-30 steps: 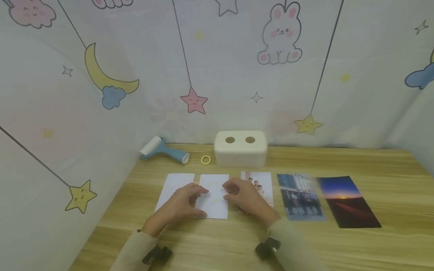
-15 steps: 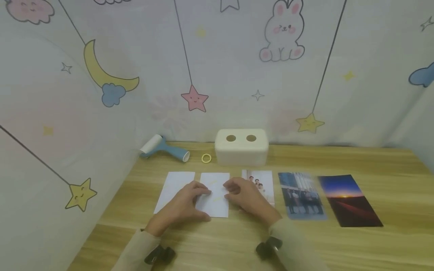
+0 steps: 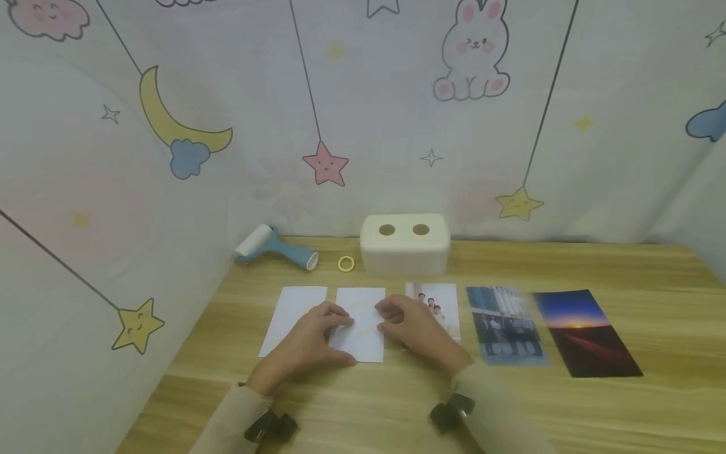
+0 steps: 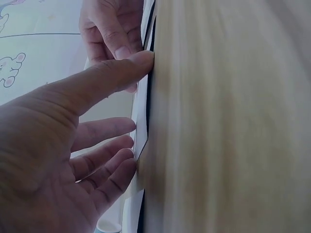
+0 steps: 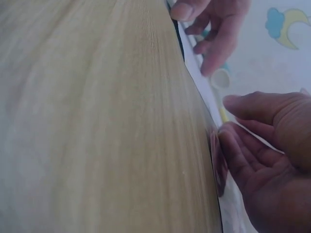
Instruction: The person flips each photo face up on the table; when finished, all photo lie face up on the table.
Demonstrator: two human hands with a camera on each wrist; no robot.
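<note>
A white card (image 3: 358, 348) with two pale yellow strips lies on the table between both hands. My left hand (image 3: 309, 334) is at its left side, fingers extended over the left edge and thumb at the near edge. In the left wrist view that thumb (image 4: 112, 80) reaches to the card's rim, which stands slightly off the wood. My right hand (image 3: 416, 328) is at the card's right edge, thumb and forefinger bent loosely with a gap between them. It partly covers a family photo (image 3: 445, 302). Another white card (image 3: 297, 302) lies partly behind the left hand.
To the right lie a group photo (image 3: 505, 325) and a sunset photo (image 3: 587, 334). Along the back are a blue-handled lint roller (image 3: 278, 247), a small yellow ring (image 3: 346, 263) like a tape roll, and a white box (image 3: 405, 246) with two holes. Printed fabric (image 3: 386, 126) hangs behind.
My left thumb has slid slightly right along the near edge of the white card. The right hand has stayed almost still, and the head view has tilted a little.
</note>
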